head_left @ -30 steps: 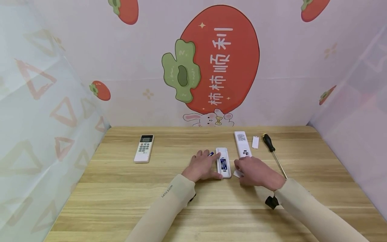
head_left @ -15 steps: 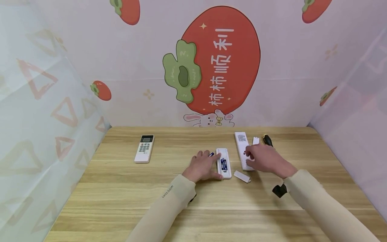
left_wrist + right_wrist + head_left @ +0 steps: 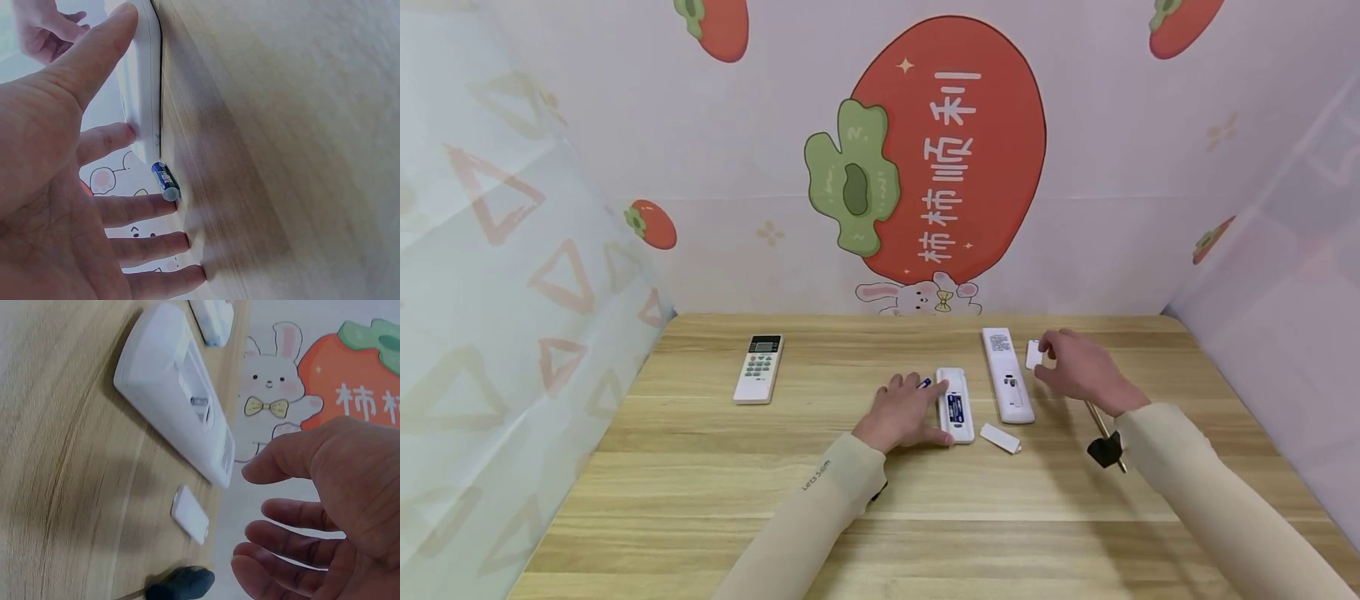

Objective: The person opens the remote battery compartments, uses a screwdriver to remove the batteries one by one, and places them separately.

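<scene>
My left hand (image 3: 902,414) touches the left side of an open-backed white remote control (image 3: 955,435) with thumb and index finger, both fairly straight. Two blue batteries (image 3: 955,408) lie in the remote's compartment. A loose blue battery (image 3: 165,181) rests on the table by the left fingers. My right hand (image 3: 1082,367), fingers loosely bent and holding nothing, hovers at a small white battery cover (image 3: 190,515), apart from it in the right wrist view. Left of that hand a longer white remote control (image 3: 1002,358) lies back up, its battery compartment uncovered.
Another white battery cover (image 3: 1000,438) lies in front of the longer remote. A screwdriver, its dark handle (image 3: 181,584) near the small cover, is partly hidden by my right arm. A remote with a keypad (image 3: 758,371) lies far left. A printed backdrop (image 3: 737,267) stands behind the table.
My right hand has left the nearer cover, passed over the longer remote, and moved back and right to the small cover. The left hand and the remote it touches stay in place.
</scene>
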A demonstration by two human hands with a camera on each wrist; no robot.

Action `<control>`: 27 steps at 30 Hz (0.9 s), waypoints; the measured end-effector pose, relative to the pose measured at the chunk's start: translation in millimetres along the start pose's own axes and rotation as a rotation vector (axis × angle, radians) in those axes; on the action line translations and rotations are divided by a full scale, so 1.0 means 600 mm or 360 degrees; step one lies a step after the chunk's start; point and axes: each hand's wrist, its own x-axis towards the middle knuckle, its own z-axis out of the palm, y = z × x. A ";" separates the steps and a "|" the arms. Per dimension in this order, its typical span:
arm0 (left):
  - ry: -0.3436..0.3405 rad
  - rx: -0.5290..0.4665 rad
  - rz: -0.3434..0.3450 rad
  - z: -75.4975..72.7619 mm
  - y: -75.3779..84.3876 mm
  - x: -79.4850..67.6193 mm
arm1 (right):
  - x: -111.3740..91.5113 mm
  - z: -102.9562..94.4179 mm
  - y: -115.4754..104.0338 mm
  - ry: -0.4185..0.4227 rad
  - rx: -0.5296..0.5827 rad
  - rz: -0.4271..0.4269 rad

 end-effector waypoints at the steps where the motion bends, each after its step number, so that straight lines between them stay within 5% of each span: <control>1: 0.0002 0.0001 0.0000 0.000 0.000 0.000 | 0.002 0.000 0.004 0.0003 0.0016 0.0017; 15: -0.0018 -0.0002 -0.0002 0.000 -0.001 0.001 | 0.016 0.007 0.048 0.0058 0.0066 0.0247; 27: -0.0034 -0.0014 -0.0017 -0.004 0.001 -0.002 | 0.019 0.018 0.073 -0.0056 0.0070 0.0393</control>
